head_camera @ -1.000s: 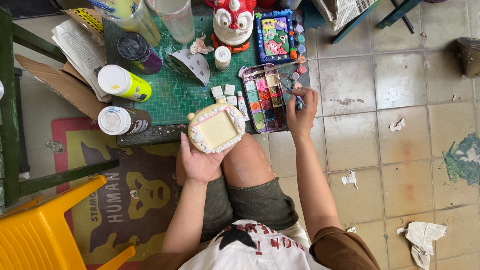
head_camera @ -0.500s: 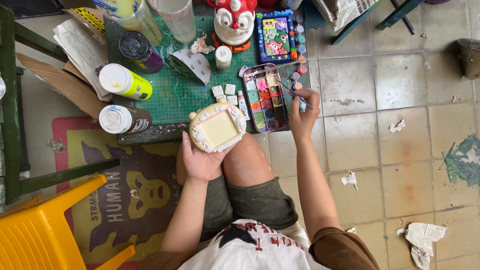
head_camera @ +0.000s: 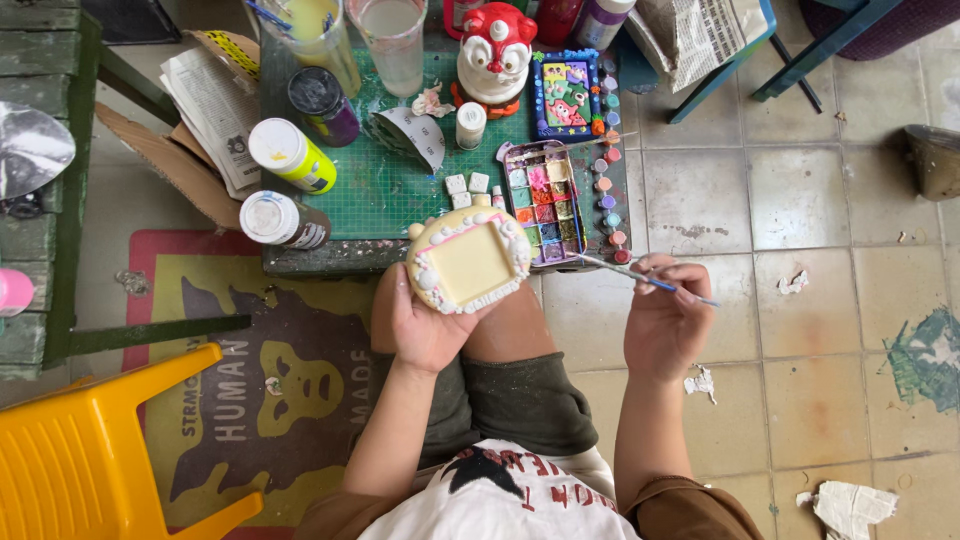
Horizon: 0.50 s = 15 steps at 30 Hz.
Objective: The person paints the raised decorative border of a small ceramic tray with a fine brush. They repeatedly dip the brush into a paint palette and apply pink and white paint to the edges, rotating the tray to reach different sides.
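My left hand (head_camera: 425, 325) holds a cream plaster frame piece (head_camera: 467, 262) with a beaded white and pink edge, resting over my knee. My right hand (head_camera: 668, 315) grips a thin paintbrush (head_camera: 640, 278); its tip points left toward the paint palette (head_camera: 543, 203), just short of the palette's lower right corner. The palette lies on the green cutting mat (head_camera: 400, 190), with a row of small paint pots (head_camera: 608, 190) along its right side.
On the low table stand a red and white figurine (head_camera: 495, 52), a painted tile (head_camera: 566, 95), two water cups (head_camera: 390, 40), and paint bottles (head_camera: 282, 220). A yellow plastic chair (head_camera: 90, 450) is at lower left. Paper scraps (head_camera: 848, 508) lie on the tiled floor.
My right hand has drawn back from the palette toward me with the brush. The plaster frame has barely moved.
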Each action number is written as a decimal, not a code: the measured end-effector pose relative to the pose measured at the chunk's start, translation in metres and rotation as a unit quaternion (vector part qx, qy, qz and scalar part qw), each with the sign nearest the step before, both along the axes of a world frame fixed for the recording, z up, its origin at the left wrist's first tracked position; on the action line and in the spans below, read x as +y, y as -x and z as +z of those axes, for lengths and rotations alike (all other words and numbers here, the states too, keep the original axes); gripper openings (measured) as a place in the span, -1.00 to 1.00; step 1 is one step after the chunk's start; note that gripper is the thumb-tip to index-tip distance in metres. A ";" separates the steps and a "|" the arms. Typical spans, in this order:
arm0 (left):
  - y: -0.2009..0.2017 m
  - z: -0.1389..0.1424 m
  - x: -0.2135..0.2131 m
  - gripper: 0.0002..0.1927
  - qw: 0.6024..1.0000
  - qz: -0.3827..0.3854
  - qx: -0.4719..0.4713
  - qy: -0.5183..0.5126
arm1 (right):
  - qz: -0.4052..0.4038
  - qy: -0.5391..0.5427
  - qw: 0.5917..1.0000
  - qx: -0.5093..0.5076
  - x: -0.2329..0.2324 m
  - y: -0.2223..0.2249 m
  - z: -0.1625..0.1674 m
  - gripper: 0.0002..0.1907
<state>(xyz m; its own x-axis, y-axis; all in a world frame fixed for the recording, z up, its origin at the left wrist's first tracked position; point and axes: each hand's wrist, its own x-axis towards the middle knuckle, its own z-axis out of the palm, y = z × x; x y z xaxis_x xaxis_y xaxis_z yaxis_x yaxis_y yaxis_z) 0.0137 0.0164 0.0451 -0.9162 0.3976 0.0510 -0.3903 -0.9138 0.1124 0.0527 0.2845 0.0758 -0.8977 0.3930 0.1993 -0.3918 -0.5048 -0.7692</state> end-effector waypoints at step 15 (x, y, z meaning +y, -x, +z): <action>-0.064 0.074 0.003 -0.29 0.995 -0.063 0.071 0.032 | -0.095 -0.379 0.900 0.192 -0.059 -0.060 0.076 -0.80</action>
<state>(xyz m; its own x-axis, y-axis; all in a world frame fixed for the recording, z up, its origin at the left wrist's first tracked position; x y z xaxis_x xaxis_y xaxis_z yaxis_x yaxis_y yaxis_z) 0.0772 0.0193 0.1195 -0.8439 0.5159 0.1473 -0.4777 -0.8475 0.2312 0.1124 0.2260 0.1516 -0.6364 0.1525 0.7562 -0.7263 0.2119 -0.6539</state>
